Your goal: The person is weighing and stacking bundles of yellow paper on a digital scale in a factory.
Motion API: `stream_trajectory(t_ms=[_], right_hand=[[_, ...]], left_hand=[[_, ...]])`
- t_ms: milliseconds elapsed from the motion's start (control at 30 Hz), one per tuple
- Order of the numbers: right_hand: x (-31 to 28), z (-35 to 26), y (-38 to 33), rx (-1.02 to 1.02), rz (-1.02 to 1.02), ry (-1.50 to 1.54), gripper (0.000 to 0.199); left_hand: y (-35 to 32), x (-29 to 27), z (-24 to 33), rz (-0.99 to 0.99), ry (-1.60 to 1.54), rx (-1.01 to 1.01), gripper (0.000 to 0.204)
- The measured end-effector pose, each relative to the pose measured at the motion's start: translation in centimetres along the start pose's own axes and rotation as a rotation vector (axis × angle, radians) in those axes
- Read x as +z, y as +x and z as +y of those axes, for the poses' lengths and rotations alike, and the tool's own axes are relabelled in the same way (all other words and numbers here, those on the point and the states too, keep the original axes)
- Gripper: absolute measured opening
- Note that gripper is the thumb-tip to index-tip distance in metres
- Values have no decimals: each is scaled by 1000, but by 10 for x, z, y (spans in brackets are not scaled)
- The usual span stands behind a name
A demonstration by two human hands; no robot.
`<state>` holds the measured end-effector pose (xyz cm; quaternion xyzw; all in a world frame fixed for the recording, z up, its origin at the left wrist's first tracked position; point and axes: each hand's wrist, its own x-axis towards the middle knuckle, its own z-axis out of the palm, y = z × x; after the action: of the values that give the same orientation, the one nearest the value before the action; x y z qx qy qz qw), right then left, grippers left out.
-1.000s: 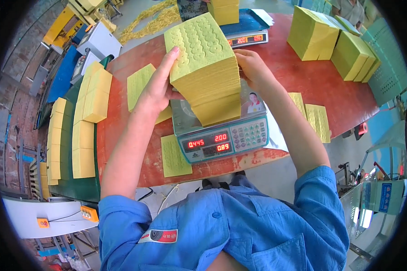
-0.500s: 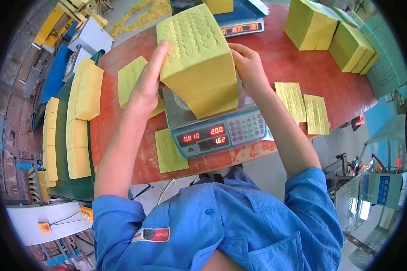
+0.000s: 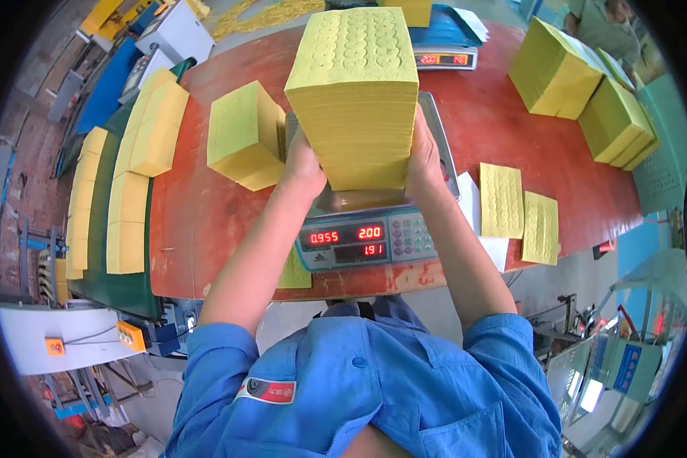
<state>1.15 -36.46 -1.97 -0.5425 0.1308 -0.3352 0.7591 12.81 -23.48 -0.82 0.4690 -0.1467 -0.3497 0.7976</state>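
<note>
Both hands, left (image 3: pixel 304 169) and right (image 3: pixel 424 162), squeeze a tall yellow sheet stack (image 3: pixel 357 91) from its sides, over the scale (image 3: pixel 366 237) on the worktop (image 3: pixel 206 214). Looks heavyish and floppy; I'd grip low so sheets don't slide.

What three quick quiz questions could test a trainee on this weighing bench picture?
1. True or false: both hands grip the tall yellow stack from its sides.
2. What sits directly under the stack: A) scale, B) green belt, C) the floor?
3. How many loose yellow sheets lie right of the scale?

Key: 1 true, the left hand and right hand press opposite sides. 2 A. 3 two.
</note>
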Motion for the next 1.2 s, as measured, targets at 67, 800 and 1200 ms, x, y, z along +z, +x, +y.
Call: stream_trajectory(t_ms=[67,800,1200], right_hand=[[6,-4,5,-16,17,-21,59],[-2,-17,-217,116,405,32,43],[28,-2,-279,18,484,126,40]], left_hand=[[8,0,3,-6,34,14,50],[-200,-114,17,225,4,-2,58],[-218,-139,31,79,6,-67,51]])
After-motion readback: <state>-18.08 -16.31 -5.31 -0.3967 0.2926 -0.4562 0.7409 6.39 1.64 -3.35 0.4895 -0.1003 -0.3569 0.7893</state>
